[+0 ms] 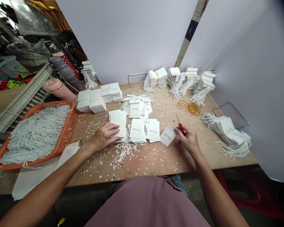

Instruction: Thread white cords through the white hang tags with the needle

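My left hand (103,136) is at a stack of white hang tags (118,119), thumb and fingers pressed on its left side and top. My right hand (188,138) is closed round the red handle of a thin-shafted awl (182,129), its metal point angled up and left. A single printed hang tag (168,136) is at the same hand's fingertips, tilted on the table. Between my hands lie a pile of printed tags (137,130) and a smaller fanned pile (153,130). Behind them are strung tags (135,109) with white cords.
An orange basket (72,108) of white strings stands left, near a pink bottle (58,87). Banded tag stacks (98,101) sit behind my left hand. Strung bundles (156,76) line the back; another (228,128) lies right. Rubber bands (193,108) and small white paper dots (123,153) are scattered about.
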A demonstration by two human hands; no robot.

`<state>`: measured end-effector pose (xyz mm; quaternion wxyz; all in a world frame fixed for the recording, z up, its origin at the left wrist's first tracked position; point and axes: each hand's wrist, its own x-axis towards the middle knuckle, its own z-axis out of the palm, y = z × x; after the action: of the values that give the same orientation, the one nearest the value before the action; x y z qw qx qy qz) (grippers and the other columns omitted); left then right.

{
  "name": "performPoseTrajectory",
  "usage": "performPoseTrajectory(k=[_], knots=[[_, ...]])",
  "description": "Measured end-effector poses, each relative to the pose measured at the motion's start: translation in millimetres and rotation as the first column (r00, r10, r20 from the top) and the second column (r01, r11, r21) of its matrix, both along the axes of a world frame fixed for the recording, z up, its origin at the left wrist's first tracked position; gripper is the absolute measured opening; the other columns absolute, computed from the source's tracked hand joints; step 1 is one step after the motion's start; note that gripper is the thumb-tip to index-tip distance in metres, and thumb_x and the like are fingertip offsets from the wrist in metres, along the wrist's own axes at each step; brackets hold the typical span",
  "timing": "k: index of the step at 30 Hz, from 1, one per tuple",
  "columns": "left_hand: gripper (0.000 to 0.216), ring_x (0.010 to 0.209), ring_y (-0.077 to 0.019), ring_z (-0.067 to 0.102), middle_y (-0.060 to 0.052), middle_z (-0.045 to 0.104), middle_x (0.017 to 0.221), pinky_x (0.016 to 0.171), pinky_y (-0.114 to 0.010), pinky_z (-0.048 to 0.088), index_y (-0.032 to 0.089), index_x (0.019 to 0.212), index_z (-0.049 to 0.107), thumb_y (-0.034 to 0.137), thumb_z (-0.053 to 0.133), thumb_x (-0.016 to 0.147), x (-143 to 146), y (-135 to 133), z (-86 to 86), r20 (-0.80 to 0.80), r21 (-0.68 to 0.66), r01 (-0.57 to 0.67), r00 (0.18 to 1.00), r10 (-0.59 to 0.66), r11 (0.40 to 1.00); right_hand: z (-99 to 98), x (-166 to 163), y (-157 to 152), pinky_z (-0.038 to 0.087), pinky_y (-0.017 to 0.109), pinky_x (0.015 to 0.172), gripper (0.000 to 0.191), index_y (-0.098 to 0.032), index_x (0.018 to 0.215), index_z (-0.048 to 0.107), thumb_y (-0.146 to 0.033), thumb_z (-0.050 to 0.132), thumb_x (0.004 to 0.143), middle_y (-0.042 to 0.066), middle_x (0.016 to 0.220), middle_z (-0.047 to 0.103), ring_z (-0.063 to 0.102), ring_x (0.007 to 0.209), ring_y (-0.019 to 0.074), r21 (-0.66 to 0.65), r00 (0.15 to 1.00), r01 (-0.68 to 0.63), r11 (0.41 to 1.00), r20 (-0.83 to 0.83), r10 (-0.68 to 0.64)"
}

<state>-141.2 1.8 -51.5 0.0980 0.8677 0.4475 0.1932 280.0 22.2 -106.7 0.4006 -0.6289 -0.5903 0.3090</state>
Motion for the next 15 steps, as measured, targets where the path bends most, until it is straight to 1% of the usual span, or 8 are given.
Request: performPoseTrajectory(k=[3, 5, 7, 10, 13, 15], knots=[[0.029, 0.11, -0.0258, 0.069, -0.013, 0.074, 0.116, 0.097, -0.046, 0.058, 0.018, 0.11, 0.075, 0.036, 0.057, 0.097, -6, 1, 2.0, 0.0, 0.012, 0.049, 0.999, -0.049, 0.999, 7.1, -4, -2, 0.045, 0.026, 0.045, 0.03, -0.017, 0.102, 0.07, -0.04, 0.061, 0.086, 0.002, 0.071, 0.063, 0.054, 0.047, 0.013, 0.032, 0.999, 0.034, 0.999, -0.01, -0.034], [0.028, 0.113, -0.0236, 0.069, -0.012, 0.074, 0.117, 0.099, -0.043, 0.057, 0.018, 0.112, 0.074, 0.034, 0.055, 0.098, -10, 0, 1.8, 0.006, 0.019, 0.071, 0.997, -0.071, 0.997, 10.6, -5, -4, 0.046, 0.026, 0.046, 0.033, -0.017, 0.109, 0.07, -0.039, 0.06, 0.086, 0.003, 0.077, 0.066, 0.055, 0.049, 0.0132, 0.07, 0.999, 0.03, 0.997, -0.022, -0.028], [0.029, 0.113, -0.0233, 0.069, -0.011, 0.074, 0.117, 0.1, -0.041, 0.057, 0.018, 0.112, 0.074, 0.036, 0.058, 0.097, -12, -1, 0.5, 0.011, 0.027, 0.08, 0.997, -0.081, 0.996, 11.4, -7, -5, 0.048, 0.027, 0.047, 0.03, -0.017, 0.105, 0.071, -0.038, 0.059, 0.087, 0.006, 0.081, 0.069, 0.058, 0.051, 0.0143, 0.093, 1.0, -0.009, 0.996, -0.019, 0.011], [0.029, 0.113, -0.0251, 0.069, -0.013, 0.074, 0.116, 0.098, -0.042, 0.059, 0.016, 0.11, 0.074, 0.037, 0.061, 0.094, -13, -2, -1.8, 0.006, 0.036, 0.088, 0.996, -0.089, 0.995, 8.5, -8, -6, 0.05, 0.029, 0.05, 0.026, -0.017, 0.097, 0.072, -0.037, 0.058, 0.087, 0.008, 0.085, 0.072, 0.063, 0.057, 0.0177, 0.12, 0.999, -0.053, 0.991, 0.016, 0.051], [0.025, 0.112, -0.0244, 0.069, -0.012, 0.075, 0.114, 0.098, -0.042, 0.059, 0.017, 0.108, 0.075, 0.033, 0.058, 0.096, -12, -2, -2.7, 0.009, 0.034, 0.104, 0.994, -0.104, 0.994, 4.0, -9, -6, 0.052, 0.03, 0.053, 0.024, -0.018, 0.096, 0.073, -0.035, 0.057, 0.087, 0.009, 0.085, 0.074, 0.067, 0.064, 0.0209, 0.145, 0.997, -0.07, 0.987, 0.048, 0.064], [0.025, 0.111, -0.0245, 0.07, -0.012, 0.075, 0.114, 0.099, -0.042, 0.059, 0.017, 0.108, 0.075, 0.033, 0.059, 0.096, -11, -1, -2.4, 0.005, 0.037, 0.109, 0.994, -0.11, 0.993, 0.9, -9, -7, 0.053, 0.031, 0.055, 0.024, -0.018, 0.096, 0.073, -0.034, 0.057, 0.088, 0.009, 0.086, 0.075, 0.068, 0.067, 0.0218, 0.152, 0.996, -0.081, 0.985, 0.06, 0.073]])
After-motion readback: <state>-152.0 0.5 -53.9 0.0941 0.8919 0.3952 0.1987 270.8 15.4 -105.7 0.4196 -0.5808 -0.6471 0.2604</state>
